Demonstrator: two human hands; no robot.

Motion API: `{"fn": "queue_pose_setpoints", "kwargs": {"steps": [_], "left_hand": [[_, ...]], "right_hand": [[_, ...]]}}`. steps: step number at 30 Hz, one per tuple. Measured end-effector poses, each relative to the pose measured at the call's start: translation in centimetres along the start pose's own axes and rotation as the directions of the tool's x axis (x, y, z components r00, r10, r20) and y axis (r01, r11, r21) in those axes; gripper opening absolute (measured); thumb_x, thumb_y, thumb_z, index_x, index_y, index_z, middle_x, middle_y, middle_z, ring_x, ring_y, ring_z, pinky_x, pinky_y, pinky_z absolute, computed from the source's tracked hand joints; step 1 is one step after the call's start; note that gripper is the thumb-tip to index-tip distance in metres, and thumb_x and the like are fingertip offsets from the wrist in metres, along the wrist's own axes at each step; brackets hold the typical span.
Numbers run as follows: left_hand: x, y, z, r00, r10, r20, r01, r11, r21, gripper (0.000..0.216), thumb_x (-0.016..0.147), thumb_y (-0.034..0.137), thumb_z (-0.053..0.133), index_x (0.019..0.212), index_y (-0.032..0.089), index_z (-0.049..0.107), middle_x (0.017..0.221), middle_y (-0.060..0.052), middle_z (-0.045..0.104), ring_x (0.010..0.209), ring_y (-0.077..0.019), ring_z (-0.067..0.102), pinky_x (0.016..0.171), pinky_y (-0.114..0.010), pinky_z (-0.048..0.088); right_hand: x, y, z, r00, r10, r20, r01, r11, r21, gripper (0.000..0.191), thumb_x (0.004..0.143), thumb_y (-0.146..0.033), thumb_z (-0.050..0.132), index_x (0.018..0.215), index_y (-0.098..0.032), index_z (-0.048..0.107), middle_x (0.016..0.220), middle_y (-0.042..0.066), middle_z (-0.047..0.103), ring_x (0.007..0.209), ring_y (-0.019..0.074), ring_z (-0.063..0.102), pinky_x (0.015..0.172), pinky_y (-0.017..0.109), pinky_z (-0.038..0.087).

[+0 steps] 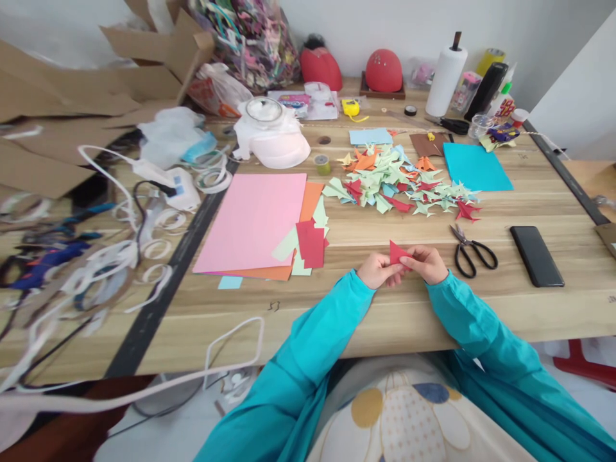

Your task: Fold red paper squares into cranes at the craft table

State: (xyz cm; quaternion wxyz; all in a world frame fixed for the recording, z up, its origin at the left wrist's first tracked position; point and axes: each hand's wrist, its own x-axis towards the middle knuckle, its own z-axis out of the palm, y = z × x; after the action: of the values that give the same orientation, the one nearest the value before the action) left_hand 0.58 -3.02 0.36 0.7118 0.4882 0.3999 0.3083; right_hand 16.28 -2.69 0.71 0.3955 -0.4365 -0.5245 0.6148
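Between my two hands is a small folded piece of red paper (397,251), its pointed tip facing up and away from me. My left hand (376,270) pinches its left side, and my right hand (428,264) grips the right side with thumb and fingers. Beyond them lies a heap of folded paper figures (385,176), mostly pale green with some red, orange and blue. Flat red paper pieces (311,245) rest to the left, partly over a pink sheet (255,218) and an orange sheet (312,196). Black-handled scissors (470,250) lie right of my right hand.
A black phone (537,255) is at the right. Behind the heap lies a turquoise sheet (476,167). White cables and a power strip (166,183) clutter the left side near a cardboard box (96,90). Red pincushions (384,70) and a white roll (446,80) stand at the back.
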Motion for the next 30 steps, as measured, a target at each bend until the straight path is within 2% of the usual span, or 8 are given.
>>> {"fn": "queue_pose_setpoints", "kwargs": {"steps": [5, 9, 19, 25, 30], "left_hand": [[0.09, -0.09, -0.06, 0.996, 0.044, -0.078, -0.042, 0.999, 0.026, 0.038, 0.064, 0.045, 0.068, 0.059, 0.008, 0.06, 0.045, -0.001, 0.057, 0.034, -0.0071, 0.049, 0.036, -0.019, 0.038], [0.06, 0.09, 0.01, 0.995, 0.012, -0.101, -0.009, 1.0, 0.024, 0.035, 0.064, 0.042, 0.068, 0.058, 0.009, 0.06, 0.045, -0.001, 0.057, 0.034, -0.0071, 0.048, 0.035, -0.019, 0.038], [-0.05, 0.27, 0.16, 0.993, 0.016, -0.115, -0.013, 0.999, 0.03, 0.031, 0.066, 0.038, 0.067, 0.058, 0.009, 0.06, 0.045, -0.002, 0.058, 0.034, -0.0081, 0.049, 0.035, -0.02, 0.038], [-0.15, 0.57, 0.14, 0.99, 0.047, -0.133, -0.041, 0.998, 0.044, 0.033, 0.064, 0.04, 0.067, 0.057, 0.009, 0.06, 0.045, -0.003, 0.058, 0.035, -0.0086, 0.05, 0.036, -0.02, 0.039], [-0.17, 0.66, -0.19, 0.981, 0.078, -0.176, -0.073, 0.997, 0.036, 0.033, 0.065, 0.041, 0.067, 0.057, 0.009, 0.06, 0.044, -0.002, 0.058, 0.033, -0.008, 0.048, 0.035, -0.019, 0.038]], "right_hand": [[-0.15, -0.19, 0.04, 0.994, 0.096, 0.044, -0.087, 0.981, -0.172, 0.04, 0.067, -0.052, 0.063, 0.061, -0.013, 0.055, 0.047, -0.003, 0.052, 0.036, 0.0061, 0.045, 0.035, 0.019, 0.036], [-0.22, -0.44, 0.07, 0.992, 0.114, 0.054, -0.1, 0.972, -0.211, 0.042, 0.068, -0.055, 0.061, 0.063, -0.013, 0.054, 0.044, -0.004, 0.048, 0.034, 0.0056, 0.042, 0.033, 0.018, 0.033], [-0.19, -0.74, 0.05, 0.993, 0.12, 0.016, -0.114, 0.971, -0.212, 0.043, 0.064, -0.055, 0.063, 0.06, -0.013, 0.056, 0.037, -0.007, 0.043, 0.032, 0.0039, 0.034, 0.032, 0.018, 0.024], [-0.04, -0.47, -0.08, 0.991, 0.057, -0.119, -0.082, 0.973, -0.215, 0.05, 0.058, -0.052, 0.07, 0.042, -0.017, 0.038, 0.032, -0.006, 0.04, 0.03, 0.003, 0.03, 0.031, 0.019, 0.019], [0.08, -0.77, -0.1, 0.986, 0.078, -0.144, -0.098, 0.986, -0.135, 0.045, 0.057, -0.053, 0.07, 0.047, -0.016, 0.046, 0.036, -0.004, 0.047, 0.029, 0.0046, 0.036, 0.03, 0.018, 0.023]]}}
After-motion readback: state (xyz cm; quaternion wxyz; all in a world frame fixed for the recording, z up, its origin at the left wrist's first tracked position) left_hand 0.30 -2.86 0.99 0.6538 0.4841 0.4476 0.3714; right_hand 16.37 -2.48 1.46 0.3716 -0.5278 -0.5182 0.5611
